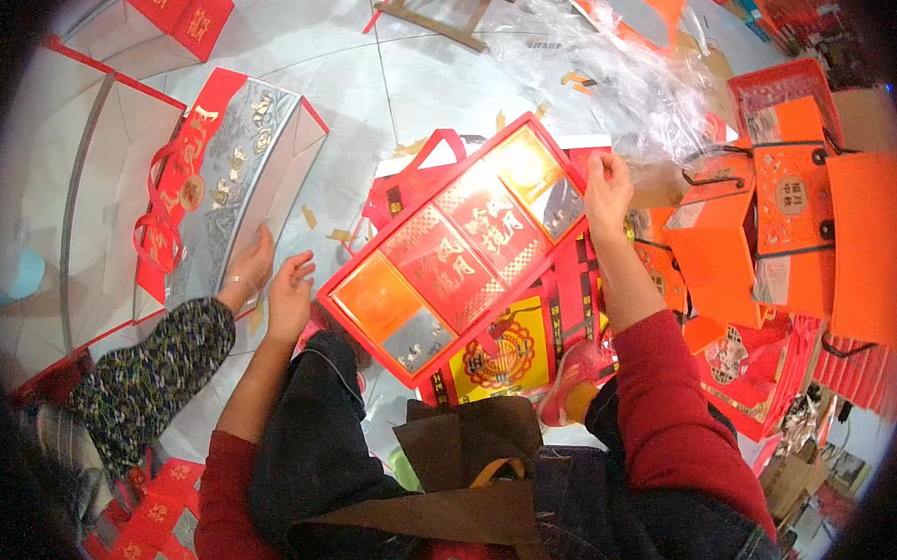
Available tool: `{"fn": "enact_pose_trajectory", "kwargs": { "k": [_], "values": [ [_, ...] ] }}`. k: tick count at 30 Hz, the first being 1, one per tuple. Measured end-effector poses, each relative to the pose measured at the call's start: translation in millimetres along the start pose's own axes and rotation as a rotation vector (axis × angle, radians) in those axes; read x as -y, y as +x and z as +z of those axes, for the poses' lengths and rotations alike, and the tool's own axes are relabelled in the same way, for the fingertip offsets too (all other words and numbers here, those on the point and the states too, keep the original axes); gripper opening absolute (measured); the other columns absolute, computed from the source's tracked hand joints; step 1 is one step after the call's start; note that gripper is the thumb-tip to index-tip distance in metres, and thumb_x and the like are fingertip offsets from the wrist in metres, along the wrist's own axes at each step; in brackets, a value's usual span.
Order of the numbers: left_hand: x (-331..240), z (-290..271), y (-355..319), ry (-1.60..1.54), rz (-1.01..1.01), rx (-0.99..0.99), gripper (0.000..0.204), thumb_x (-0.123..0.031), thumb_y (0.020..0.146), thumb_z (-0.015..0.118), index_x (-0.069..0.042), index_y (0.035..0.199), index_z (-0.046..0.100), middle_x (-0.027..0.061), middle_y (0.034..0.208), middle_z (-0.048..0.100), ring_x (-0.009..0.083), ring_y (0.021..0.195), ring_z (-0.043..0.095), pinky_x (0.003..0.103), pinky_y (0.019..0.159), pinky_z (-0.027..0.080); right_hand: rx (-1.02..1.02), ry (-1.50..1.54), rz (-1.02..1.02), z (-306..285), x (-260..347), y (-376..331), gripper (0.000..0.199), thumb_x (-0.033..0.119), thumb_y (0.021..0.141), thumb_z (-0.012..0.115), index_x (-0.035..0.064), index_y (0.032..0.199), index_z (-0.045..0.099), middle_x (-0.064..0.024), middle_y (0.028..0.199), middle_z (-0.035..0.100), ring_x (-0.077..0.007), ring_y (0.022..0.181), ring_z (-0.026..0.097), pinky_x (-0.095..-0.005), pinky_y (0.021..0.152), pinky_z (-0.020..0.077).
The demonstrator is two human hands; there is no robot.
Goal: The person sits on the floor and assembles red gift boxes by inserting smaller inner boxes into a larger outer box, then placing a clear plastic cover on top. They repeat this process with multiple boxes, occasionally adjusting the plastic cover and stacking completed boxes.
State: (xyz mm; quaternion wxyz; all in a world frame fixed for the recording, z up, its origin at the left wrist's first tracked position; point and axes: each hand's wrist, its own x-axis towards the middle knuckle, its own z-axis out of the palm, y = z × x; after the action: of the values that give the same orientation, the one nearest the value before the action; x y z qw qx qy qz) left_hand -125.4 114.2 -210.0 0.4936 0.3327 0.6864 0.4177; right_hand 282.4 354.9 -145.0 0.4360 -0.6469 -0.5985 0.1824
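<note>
A red rectangular gift-box tray lies slanted in front of me, holding several small red, orange and gold boxes. At its far right corner, my right hand is closed on the rim. My left hand hangs beside the near left corner, fingers loosely apart, not visibly touching the tray. Under the tray are red bags and a yellow printed panel. Just left of my left hand, a co-worker's hand in a patterned sleeve touches a grey-and-gold box with a red ribbon.
Large open white-lined boxes stand on the left, with a red box behind. Orange gift bags crowd the right side. Crumpled clear plastic and a wooden stool are on the floor at the far side.
</note>
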Motion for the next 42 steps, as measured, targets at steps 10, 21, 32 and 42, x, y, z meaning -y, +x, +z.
{"fn": "enact_pose_trajectory", "kwargs": {
  "k": [10,21,32,42],
  "values": [
    [-89,22,-19,0.543,0.474,0.206,0.033,-0.004,0.081,0.058,-0.003,0.114,0.056,0.0183,0.124,0.050,0.0321,0.116,0.048,0.036,0.099,0.037,0.231,-0.342,-0.053,-12,16,-21,0.018,0.011,0.077,0.055,0.0032,0.087,0.067,-0.0188,0.082,0.061,-0.0339,0.079,0.060,-0.0399,0.072,0.0477],
    [-81,19,-20,0.475,0.461,0.245,0.040,-0.007,0.080,0.061,-0.001,0.118,0.052,0.0195,0.126,0.048,0.0328,0.118,0.047,0.036,0.099,0.037,0.339,-0.890,-0.556,-1,19,10,0.011,0.017,0.072,0.062,0.0059,0.074,0.059,-0.0076,0.079,0.056,-0.0274,0.081,0.058,-0.0376,0.064,0.0505],
    [-89,18,-26,0.471,0.414,0.326,0.052,-0.011,0.075,0.069,-0.006,0.123,0.050,0.0168,0.132,0.045,0.0305,0.124,0.042,0.037,0.103,0.033,0.176,-0.509,-0.681,-37,30,-1,0.011,0.010,0.074,0.063,0.0065,0.078,0.053,-0.0079,0.084,0.057,-0.0279,0.077,0.057,-0.0380,0.062,0.0477],
    [-193,143,84,0.536,0.531,0.683,0.045,-0.036,0.094,0.042,0.001,0.116,0.052,0.0158,0.112,0.060,0.0308,0.103,0.057,0.037,0.091,0.043,0.220,-0.437,-0.596,-40,35,-11,0.010,0.006,0.079,0.059,0.0049,0.085,0.051,-0.0102,0.095,0.059,-0.0296,0.083,0.059,-0.0376,0.066,0.0489]
  ]
}}
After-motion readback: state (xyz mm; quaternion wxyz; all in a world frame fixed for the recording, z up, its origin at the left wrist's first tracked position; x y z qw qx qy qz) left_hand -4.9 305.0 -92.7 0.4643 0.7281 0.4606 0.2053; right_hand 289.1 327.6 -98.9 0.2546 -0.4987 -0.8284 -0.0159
